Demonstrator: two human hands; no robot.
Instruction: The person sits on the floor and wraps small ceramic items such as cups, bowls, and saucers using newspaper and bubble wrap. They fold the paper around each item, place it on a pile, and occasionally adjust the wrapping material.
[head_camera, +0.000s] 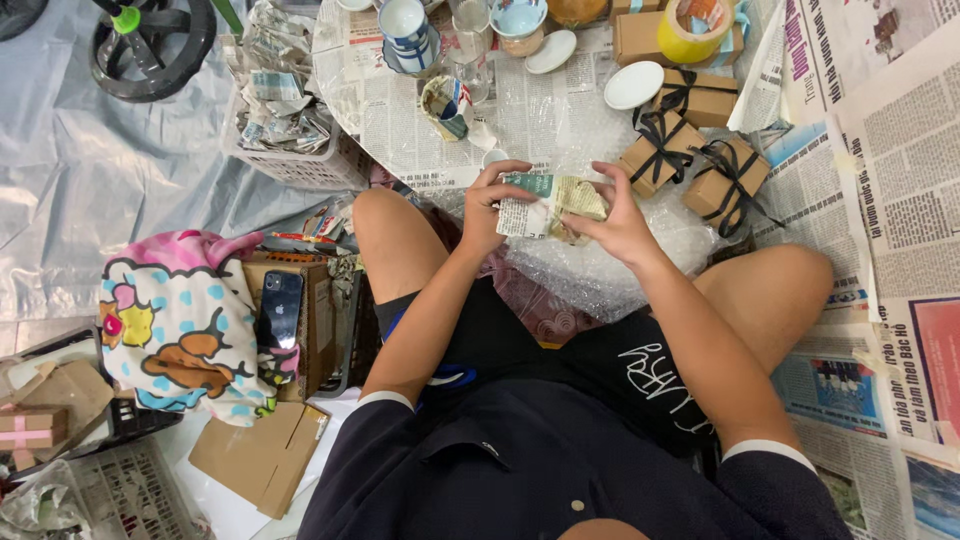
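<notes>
At the far left a soft cushion with a pink, blue and yellow cartoon print (178, 325) lies on the floor, and a dark smartphone (279, 309) leans on the brown cardboard box (318, 320) just beside it. Above them stands a white plastic basket stuffed with crumpled newspaper (285, 120).

Near the middle, the left hand (487, 208) grips the left end of a small bundle wrapped in printed newspaper (548, 205), its fingers curled around the paper and the thumb on top. The bundle is held in the air above the person's lap, between the bare knees, over a sheet of clear bubble wrap (600, 260). The right hand (620, 222) holds the bundle's right end, fingers bent closed over the paper's edge.

Beyond the hands, on a newspaper-covered surface, lies another paper-wrapped cup on its side (447, 105), with a blue-and-white ceramic cup (405, 25) behind it. Further right rest a small white saucer (634, 85) and three brown card gift boxes tied with black ribbon (728, 180), set close together. A roll of yellow tape (694, 28) sits on a box at the top.
</notes>
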